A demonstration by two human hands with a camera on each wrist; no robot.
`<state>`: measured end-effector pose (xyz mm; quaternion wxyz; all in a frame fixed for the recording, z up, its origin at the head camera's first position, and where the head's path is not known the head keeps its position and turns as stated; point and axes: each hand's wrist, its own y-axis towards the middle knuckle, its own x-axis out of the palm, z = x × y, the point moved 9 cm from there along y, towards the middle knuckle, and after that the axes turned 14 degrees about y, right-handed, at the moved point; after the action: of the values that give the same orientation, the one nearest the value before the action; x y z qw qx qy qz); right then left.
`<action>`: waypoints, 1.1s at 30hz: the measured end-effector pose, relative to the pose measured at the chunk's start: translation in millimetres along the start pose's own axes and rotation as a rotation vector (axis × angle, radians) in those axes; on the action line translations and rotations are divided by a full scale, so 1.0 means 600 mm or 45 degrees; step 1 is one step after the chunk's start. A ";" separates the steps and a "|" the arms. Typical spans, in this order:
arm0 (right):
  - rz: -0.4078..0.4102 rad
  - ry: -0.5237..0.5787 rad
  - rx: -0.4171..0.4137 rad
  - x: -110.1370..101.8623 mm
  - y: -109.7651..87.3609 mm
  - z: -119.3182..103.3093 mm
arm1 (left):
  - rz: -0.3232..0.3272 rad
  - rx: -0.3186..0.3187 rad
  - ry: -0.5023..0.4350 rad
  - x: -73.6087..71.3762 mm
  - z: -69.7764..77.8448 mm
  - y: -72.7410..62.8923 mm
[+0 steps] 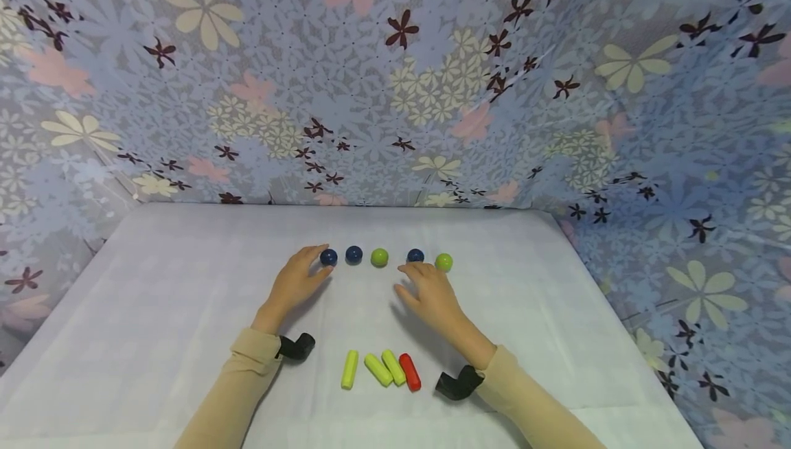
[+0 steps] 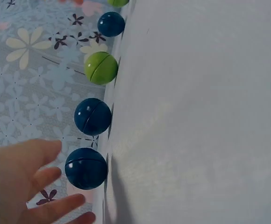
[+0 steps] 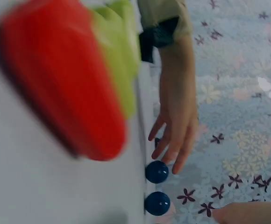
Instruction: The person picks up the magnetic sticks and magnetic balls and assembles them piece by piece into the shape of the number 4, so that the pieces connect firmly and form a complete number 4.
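Five balls stand in a row across the cloth-covered table. My left hand (image 1: 298, 283) has its fingers spread around the leftmost dark blue ball (image 1: 329, 257); in the left wrist view a gap shows between the thumb and that ball (image 2: 86, 169). Beside it lie a second blue ball (image 1: 354, 255) and a green ball (image 1: 380, 257). My right hand (image 1: 434, 296) hovers with loosely bent fingers in front of another blue ball (image 1: 415, 255), partly covering it, and holds nothing. A green ball (image 1: 443, 261) is just right of its fingertips.
Nearer the front lie several yellow-green sticks (image 1: 349, 369) and one red stick (image 1: 410, 372), between my forearms. A black wrist mount (image 1: 298, 347) sticks out from the left sleeve, another (image 1: 459, 383) from the right. Flower-patterned cloth (image 1: 358, 112) rises behind the white table (image 1: 185, 284).
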<state>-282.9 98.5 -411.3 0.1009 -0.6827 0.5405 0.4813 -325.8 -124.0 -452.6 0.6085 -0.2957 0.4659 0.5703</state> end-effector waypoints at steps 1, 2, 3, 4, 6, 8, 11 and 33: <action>-0.001 0.019 -0.018 0.001 -0.005 -0.001 | -0.017 -0.021 -0.030 0.002 -0.004 0.000; -0.008 0.043 -0.037 0.002 -0.011 -0.002 | -0.028 -0.037 -0.056 0.003 -0.006 0.000; -0.012 0.061 -0.061 0.003 -0.016 -0.003 | -0.034 -0.051 -0.074 0.002 -0.009 0.000; -0.025 0.077 -0.081 0.005 -0.023 -0.004 | -0.035 -0.056 -0.080 0.003 -0.010 0.000; -0.049 0.104 -0.139 0.006 -0.038 -0.010 | -0.025 -0.060 -0.089 0.004 -0.014 0.001; -0.091 0.121 -0.192 0.009 -0.052 -0.015 | -0.004 -0.067 -0.112 0.004 -0.019 0.002; -0.171 0.153 -0.264 0.012 -0.075 -0.020 | 0.037 -0.064 -0.139 0.007 -0.026 0.005; -0.693 0.664 -0.230 0.057 -0.140 0.001 | 0.174 -0.021 -0.226 0.024 -0.028 0.020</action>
<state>-215.0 110.2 -470.0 0.0235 -0.9067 0.3025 0.2930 -342.8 -130.9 -469.9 0.6046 -0.2167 0.4246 0.6381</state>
